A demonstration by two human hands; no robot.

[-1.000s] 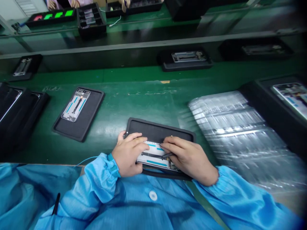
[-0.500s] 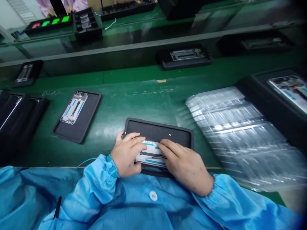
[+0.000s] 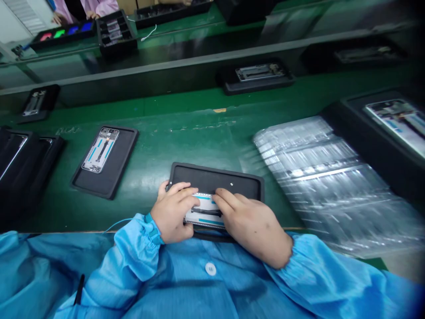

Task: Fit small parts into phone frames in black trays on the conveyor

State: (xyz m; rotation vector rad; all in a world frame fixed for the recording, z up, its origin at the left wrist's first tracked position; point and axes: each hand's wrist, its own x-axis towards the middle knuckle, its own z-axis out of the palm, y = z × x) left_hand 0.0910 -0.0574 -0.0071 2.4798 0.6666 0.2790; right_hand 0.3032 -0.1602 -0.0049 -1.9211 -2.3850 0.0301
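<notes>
A phone mid-frame (image 3: 205,214) with blue strips and a dark flat cable lies in the near part of a black tray (image 3: 217,174) at the table's front edge. My left hand (image 3: 175,212) is closed round its left end, thumb at the near edge and fingers over the top. Across the right end bends my right hand (image 3: 250,223), its fingers pressed together on the frame's far side. That hand hides the right end, so whether it holds a small part there is out of sight. A tiny white piece (image 3: 231,184) lies in the tray.
Another phone frame (image 3: 101,149) rests in a black tray (image 3: 121,155) on the left, near stacked trays (image 3: 31,164). Clear plastic blister trays (image 3: 325,177) lie to the right beside a black tray stack (image 3: 361,141). Across the bench, a person's hands (image 3: 59,18) are visible.
The whole view has shifted slightly. My right hand's fingers have moved a little left over the phone mid-frame, and the dark cable beside them looks straighter. My left hand keeps its hold.
</notes>
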